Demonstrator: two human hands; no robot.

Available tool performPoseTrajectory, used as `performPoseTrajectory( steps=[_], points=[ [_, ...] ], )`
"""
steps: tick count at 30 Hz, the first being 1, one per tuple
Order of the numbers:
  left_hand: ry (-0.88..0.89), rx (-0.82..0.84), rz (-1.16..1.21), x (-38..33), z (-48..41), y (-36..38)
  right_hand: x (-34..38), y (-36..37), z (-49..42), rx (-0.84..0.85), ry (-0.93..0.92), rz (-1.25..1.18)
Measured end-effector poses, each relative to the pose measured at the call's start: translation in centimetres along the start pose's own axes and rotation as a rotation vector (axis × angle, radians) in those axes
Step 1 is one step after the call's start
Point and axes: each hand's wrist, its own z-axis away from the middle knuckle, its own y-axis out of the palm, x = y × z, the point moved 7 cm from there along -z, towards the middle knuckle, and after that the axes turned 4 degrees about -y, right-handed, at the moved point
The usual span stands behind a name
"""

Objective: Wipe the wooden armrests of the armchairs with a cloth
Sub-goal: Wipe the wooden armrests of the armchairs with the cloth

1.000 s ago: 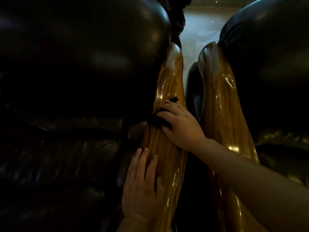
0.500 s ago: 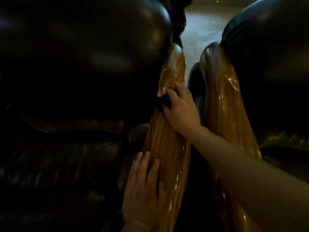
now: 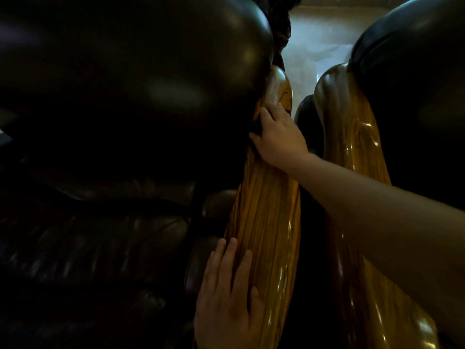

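The dark cloth [image 3: 255,127] sat pressed against the near wooden armrest [image 3: 266,210], high up its length toward twelve o'clock, just under the glossy rounded end. Only a small dark fold of it showed beyond the fingers. The right hand [image 3: 279,137] lay flat over it, fingers closed down on the cloth and bearing on the wood. At six o'clock the left hand [image 3: 226,293] rested open and flat on the same armrest's lower stretch, holding nothing, well apart from the right. A second wooden armrest [image 3: 357,152] ran alongside at two o'clock, untouched, with a narrow dark gap between the two. Dark leather cushions [image 3: 125,84] bulged at nine o'clock, touching the armrest's inner edge.

To do this stroke well, it seemed best to keep the palm's pressure even, follow the grain up over the curved end, and work the cloth into the seam where leather meets wood, which looked easy to miss. The left hand's bracing looked useful.
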Motion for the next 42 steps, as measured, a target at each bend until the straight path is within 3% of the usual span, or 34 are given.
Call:
performPoseTrajectory(
  steps=[3,6,8,13,17,20,27,33,42],
  points=[
    [-0.012,0.037,-0.021,0.1,0.1,0.0,1.5,0.6,-0.1,0.097,-0.173,0.137],
    [-0.025,0.041,-0.016,0.0,-0.1,-0.2,2.3,0.3,4.3,0.153,-0.375,0.093],
    [-0.025,0.033,0.003,-0.1,-0.1,-0.2,1.7,0.2,5.7,0.155,-0.414,0.074],
    [-0.011,0.03,0.032,0.1,-0.1,0.1,-0.6,0.5,-1.0,0.06,-0.098,0.133],
    [0.0,0.052,0.003,-0.2,-0.2,0.0,-3.0,0.7,-4.0,0.048,0.139,0.024],
    [-0.019,0.056,-0.006,-0.3,-0.2,-0.2,-1.6,0.6,-1.8,0.091,0.067,0.065],
    [-0.017,0.054,0.011,-0.6,-0.2,-0.7,4.0,1.1,12.4,0.139,-0.414,0.133],
    [-0.025,0.032,0.023,-0.6,-0.1,-0.6,0.8,0.3,3.3,0.135,-0.093,0.139],
    [0.01,-0.042,0.088,-0.5,-0.1,-0.5,4.2,0.9,10.4,0.027,-0.193,0.146]
  ],
)
